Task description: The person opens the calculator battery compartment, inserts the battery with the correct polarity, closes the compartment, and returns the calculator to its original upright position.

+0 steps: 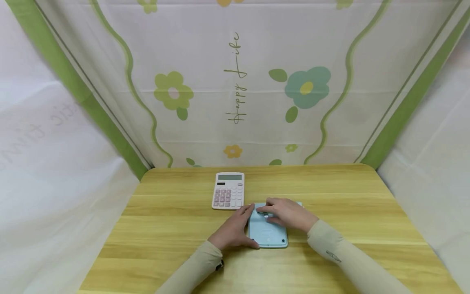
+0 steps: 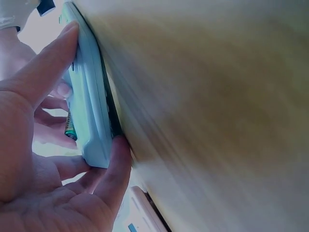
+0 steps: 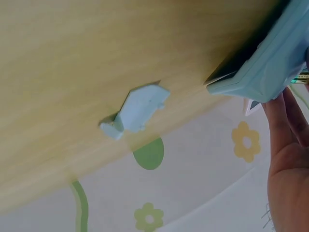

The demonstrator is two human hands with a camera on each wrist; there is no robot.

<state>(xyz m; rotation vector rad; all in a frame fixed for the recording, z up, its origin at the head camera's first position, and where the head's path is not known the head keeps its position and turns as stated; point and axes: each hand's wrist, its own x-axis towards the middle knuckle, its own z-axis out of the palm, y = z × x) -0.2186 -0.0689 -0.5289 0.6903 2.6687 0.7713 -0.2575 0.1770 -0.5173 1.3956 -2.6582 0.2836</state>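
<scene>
A light-blue calculator (image 1: 269, 236) lies face down on the table, its back with the screw corners turned up. My left hand (image 1: 233, 230) grips its left side, thumb at the near edge and fingers around the far corner. Over the upper part of the back, my right hand (image 1: 288, 213) has its index finger and thumb around a small green battery (image 2: 71, 126). The right fingers partly hide the battery and its slot. A loose light-blue battery cover (image 3: 142, 107) lies on the table beyond the calculator, mostly hidden behind my right hand in the head view.
A white calculator with pink keys (image 1: 228, 191) lies face up just beyond my left hand. The wooden table (image 1: 165, 228) ends at a hanging white cloth (image 1: 205, 134) with flower prints, and more cloth hangs at both sides.
</scene>
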